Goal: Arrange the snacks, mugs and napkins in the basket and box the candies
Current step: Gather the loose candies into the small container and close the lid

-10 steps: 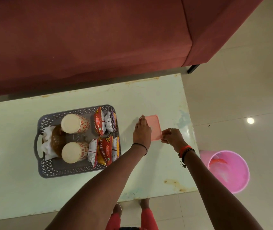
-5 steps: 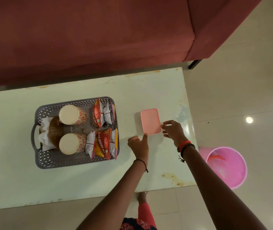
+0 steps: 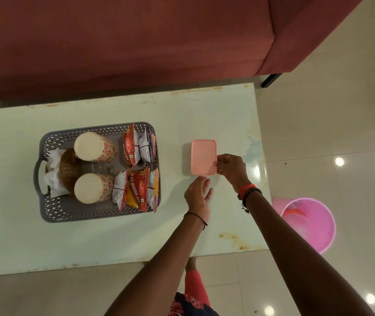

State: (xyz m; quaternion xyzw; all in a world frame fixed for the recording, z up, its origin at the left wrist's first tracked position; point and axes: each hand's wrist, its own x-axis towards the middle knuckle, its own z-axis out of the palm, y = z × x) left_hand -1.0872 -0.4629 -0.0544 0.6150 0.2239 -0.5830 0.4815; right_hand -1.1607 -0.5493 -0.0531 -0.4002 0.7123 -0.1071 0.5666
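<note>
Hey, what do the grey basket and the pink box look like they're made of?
The grey basket looks like matte moulded plastic: pierced lattice walls, rounded corners, a moulded handle. The pink box also seems plastic, smooth with a faint sheen and a raised rim on its lid.

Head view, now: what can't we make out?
All head view:
- Candies: hidden inside the lidded pink box.
- Napkins: partly covered by mugs and brown holder.
- Left hand: touching table or hovering, unclear from above.
- Snack packets: overlapping, count unclear.
</note>
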